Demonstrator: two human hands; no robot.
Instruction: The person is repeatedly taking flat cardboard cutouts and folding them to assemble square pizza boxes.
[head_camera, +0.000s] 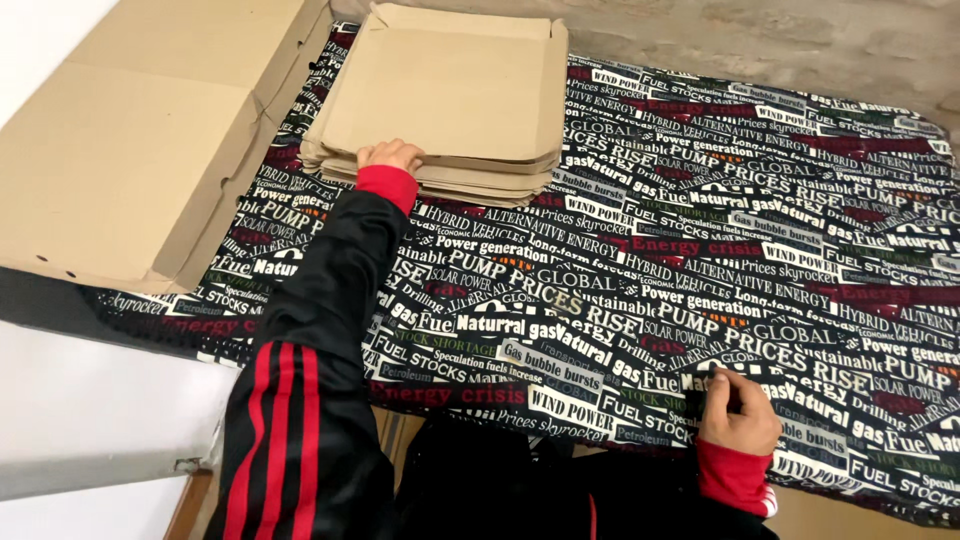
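Note:
A stack of flat brown cardboard box blanks lies at the far side of a table covered with a dark printed cloth. My left hand reaches out in a black sleeve with red stripes and grips the near edge of the stack, fingers curled over the top sheet. My right hand rests on the cloth near the table's front edge with fingers curled; whether it pinches the cloth or something small I cannot tell.
A large folded cardboard box lies at the left, overhanging the table's edge. A grey concrete wall runs behind the table. A white surface sits at the lower left.

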